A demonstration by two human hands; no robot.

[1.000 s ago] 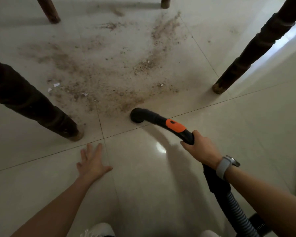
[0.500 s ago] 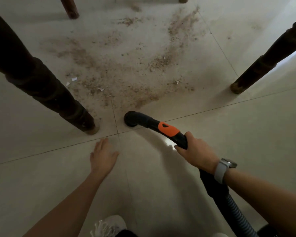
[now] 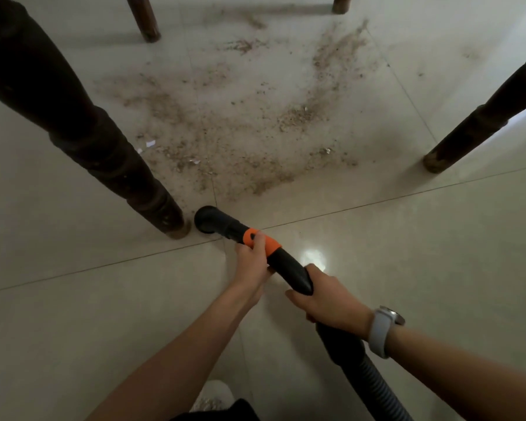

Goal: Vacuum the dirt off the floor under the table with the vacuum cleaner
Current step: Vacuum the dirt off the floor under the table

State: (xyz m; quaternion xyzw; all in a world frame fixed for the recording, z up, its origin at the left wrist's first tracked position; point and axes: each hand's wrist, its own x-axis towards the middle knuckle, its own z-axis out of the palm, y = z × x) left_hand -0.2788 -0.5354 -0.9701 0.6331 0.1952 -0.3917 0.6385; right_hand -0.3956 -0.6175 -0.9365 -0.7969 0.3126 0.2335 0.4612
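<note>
You gripped the nozzle [image 3: 237, 232] with both hands.
Left hand [image 3: 252, 262] fingers curled round its orange band, right hand [image 3: 328, 299] behind; dirt [image 3: 240, 153] lay mid-frame.

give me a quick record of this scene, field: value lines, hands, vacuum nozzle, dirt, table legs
left hand: left hand grips the orange collar of the vacuum wand
right hand: right hand grips the black handle further back; a watch on the wrist
nozzle: nozzle mouth down at the floor, beside the near left table leg
dirt: dirt spread on the tiles beyond the nozzle, not yet cleared
hose: ribbed hose runs back to the lower right
other legs: near right table leg; two far legs at the top edge
</note>
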